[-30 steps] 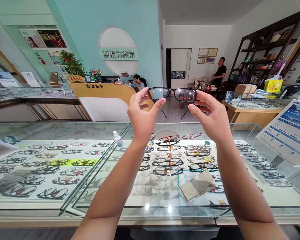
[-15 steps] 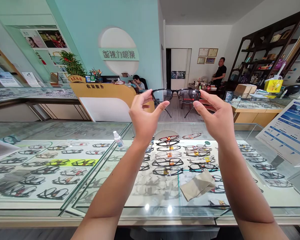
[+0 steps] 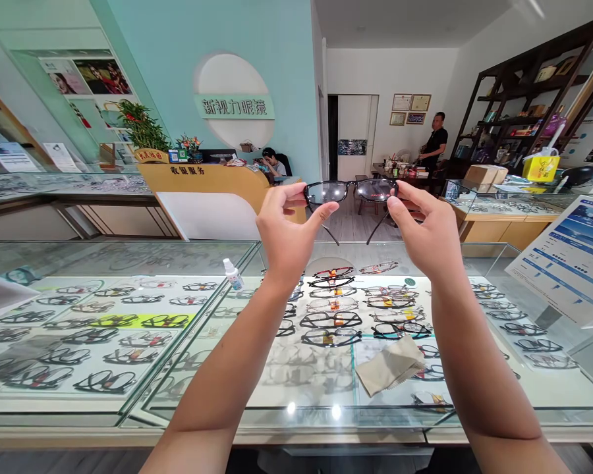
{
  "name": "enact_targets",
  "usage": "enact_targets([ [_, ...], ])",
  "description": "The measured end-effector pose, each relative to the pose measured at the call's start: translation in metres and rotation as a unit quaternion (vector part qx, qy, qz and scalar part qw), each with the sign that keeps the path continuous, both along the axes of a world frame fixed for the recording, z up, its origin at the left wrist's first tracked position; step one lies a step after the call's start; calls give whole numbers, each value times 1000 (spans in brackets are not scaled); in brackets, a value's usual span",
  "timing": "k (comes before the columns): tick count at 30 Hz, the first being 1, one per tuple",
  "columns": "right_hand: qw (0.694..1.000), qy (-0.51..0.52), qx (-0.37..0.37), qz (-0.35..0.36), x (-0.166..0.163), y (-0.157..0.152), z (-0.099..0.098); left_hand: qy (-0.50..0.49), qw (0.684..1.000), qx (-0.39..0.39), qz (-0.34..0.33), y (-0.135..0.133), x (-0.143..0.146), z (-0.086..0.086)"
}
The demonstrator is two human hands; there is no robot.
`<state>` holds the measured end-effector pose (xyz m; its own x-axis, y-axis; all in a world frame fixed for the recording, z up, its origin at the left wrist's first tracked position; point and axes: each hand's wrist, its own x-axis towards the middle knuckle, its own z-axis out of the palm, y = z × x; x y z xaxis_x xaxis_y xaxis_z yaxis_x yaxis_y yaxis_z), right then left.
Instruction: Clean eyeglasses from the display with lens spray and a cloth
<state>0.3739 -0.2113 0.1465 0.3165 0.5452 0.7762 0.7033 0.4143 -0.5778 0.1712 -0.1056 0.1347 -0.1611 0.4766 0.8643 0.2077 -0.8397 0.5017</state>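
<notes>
A pair of black-framed eyeglasses point(image 3: 350, 184) is held up above the glass display counter, at about eye height. My left hand point(image 3: 289, 227) pinches the frame's left end between thumb and fingers. On the other end, my right hand point(image 3: 422, 227) has the same kind of pinch. Both temples are unfolded and slant downward below the lenses; red lettering shows on the right lens. Under my hands, a beige cleaning cloth point(image 3: 390, 367) lies on the counter top, near my right forearm. A small white spray bottle point(image 3: 234, 274) stands left of my left forearm.
Several rows of eyeglasses point(image 3: 331, 320) fill the glass display counter point(image 3: 296, 416). A printed sign point(image 3: 568, 257) stands at the right. Behind are a curved cashier desk point(image 3: 202, 197) with a seated person point(image 3: 274, 163), and another person point(image 3: 433, 143) standing at the back right.
The eyeglasses have tilted, so the lenses look narrower and the temple tips hang lower. Both hands keep their hold and have shifted only slightly.
</notes>
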Motion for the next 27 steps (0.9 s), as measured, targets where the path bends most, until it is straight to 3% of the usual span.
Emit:
enact_targets([
  [11, 997, 51, -61, 3, -5, 2, 1, 47, 984, 146, 89, -9, -2, 0],
  [17, 997, 44, -65, 14, -7, 6, 1, 72, 977, 159, 121, -15, -2, 0],
  [22, 997, 63, -29, 24, -7, 8, -1, 38, 990, 119, 60, -12, -6, 3],
  [27, 996, 61, 36, 50, -7, 9, -3, 9, 999, 46, -28, 9, -13, 6],
])
